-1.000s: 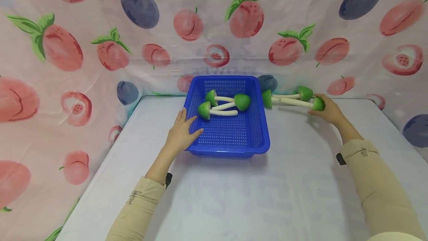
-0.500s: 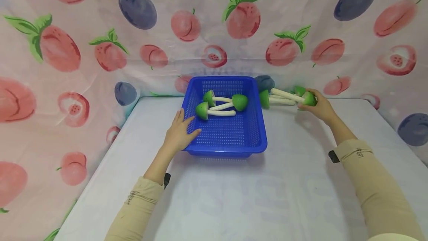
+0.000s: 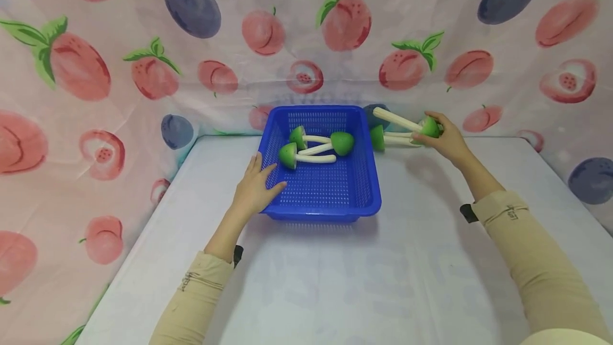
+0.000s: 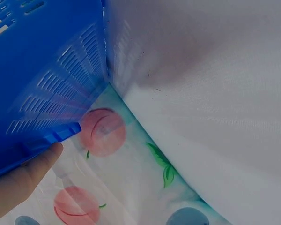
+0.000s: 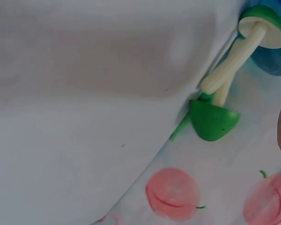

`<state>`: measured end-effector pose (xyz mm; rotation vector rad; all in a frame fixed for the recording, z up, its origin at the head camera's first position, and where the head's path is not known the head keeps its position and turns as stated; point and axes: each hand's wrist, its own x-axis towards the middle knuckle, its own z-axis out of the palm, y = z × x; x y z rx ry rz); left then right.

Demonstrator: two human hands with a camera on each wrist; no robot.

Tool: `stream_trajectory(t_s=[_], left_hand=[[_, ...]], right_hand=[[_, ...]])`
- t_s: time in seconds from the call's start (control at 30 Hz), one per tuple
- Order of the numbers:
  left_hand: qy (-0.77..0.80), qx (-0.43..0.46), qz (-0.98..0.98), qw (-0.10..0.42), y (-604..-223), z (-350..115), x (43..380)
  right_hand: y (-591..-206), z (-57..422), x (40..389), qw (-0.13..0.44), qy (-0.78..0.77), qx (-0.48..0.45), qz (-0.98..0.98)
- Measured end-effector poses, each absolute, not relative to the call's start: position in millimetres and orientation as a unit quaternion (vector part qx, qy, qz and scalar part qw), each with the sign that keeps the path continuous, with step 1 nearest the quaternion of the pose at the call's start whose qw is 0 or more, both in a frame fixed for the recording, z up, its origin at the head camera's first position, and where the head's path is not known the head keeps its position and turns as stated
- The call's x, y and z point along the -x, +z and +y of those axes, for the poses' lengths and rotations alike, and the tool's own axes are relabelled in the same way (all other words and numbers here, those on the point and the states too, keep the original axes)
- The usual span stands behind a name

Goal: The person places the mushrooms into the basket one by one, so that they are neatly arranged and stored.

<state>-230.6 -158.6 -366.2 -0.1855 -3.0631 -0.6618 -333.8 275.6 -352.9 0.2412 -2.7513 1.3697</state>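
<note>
In the head view, my right hand [image 3: 447,137] pinches a toy mushroom by its green cap [image 3: 431,127], its pale stem [image 3: 395,118] pointing left and tilted up. Below it two more toy mushrooms [image 5: 239,61] lie along the table's back edge, stems crossed and caps at opposite ends, plain in the right wrist view; from the head, one cap is hidden by the hand. My left hand [image 3: 251,188] rests on the left rim of a blue plastic basket [image 3: 366,210], fingers spread, a finger [image 4: 37,168] lying along the rim in the left wrist view.
Inside the basket lie several toy mushrooms [image 3: 313,157] with green caps and crossed pale stems. The basket stands on a white-covered table [image 3: 335,281]. A fruit-print cloth [image 3: 215,116] rises behind and along the left side.
My right hand has lifted one mushroom off the other two and moved it slightly left, its stem end tilting upward. The left hand stays at the basket rim.
</note>
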Motion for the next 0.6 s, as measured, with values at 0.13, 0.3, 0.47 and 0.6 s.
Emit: stream_trajectory(t_s=[0.13, 0.3, 0.47, 0.6], left_hand=[[-0.21, 0.056, -0.976, -0.002, -365, -161, 231], [-0.213, 0.053, -0.976, -0.003, -366, -162, 233], [-0.217, 0.055, -0.975, -0.001, -367, -161, 234], [-0.216, 0.052, -0.975, -0.004, -367, -160, 233]], right_hand=[[-343, 263, 334, 0.026, 0.459, -0.082, -0.884], [-334, 250, 332, 0.03, 0.476, -0.086, -0.875], [-329, 238, 328, 0.047, 0.475, -0.098, -0.873], [-329, 227, 322, 0.051, 0.463, -0.121, -0.876]])
